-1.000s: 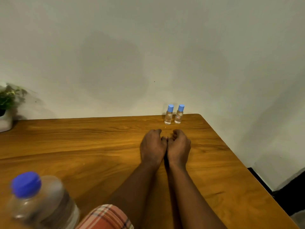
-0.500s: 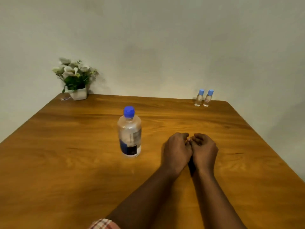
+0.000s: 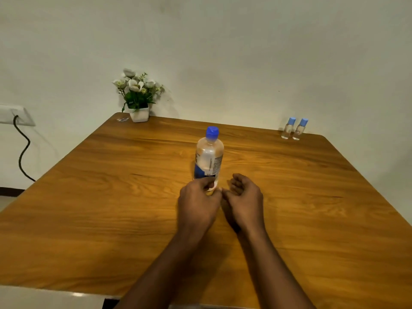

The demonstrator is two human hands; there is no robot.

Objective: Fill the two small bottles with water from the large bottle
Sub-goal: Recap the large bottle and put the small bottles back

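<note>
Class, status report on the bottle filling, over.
Left hand at base of large bottle, grip unclear; right hand empty. All caps on; small bottles far right. Nothing between.

A wooden table (image 3: 111, 219) with rounded far corners is seen. The large bottle (image 3: 208, 157), capped in blue, is stood upright near the middle. Well to the right of the large bottle, at the back edge, the small bottles (image 3: 288, 129) are set upright side by side, blue caps on. Well to its left, at the back corner, a white pot (image 3: 139, 115) of flowers is placed, with a small shiny scrap (image 3: 122, 119) just beside it. Just in front of the large bottle, the left hand (image 3: 198, 204) and right hand (image 3: 244, 201) are seen, fingers curled; whether they touch the wood cannot be told.
</note>
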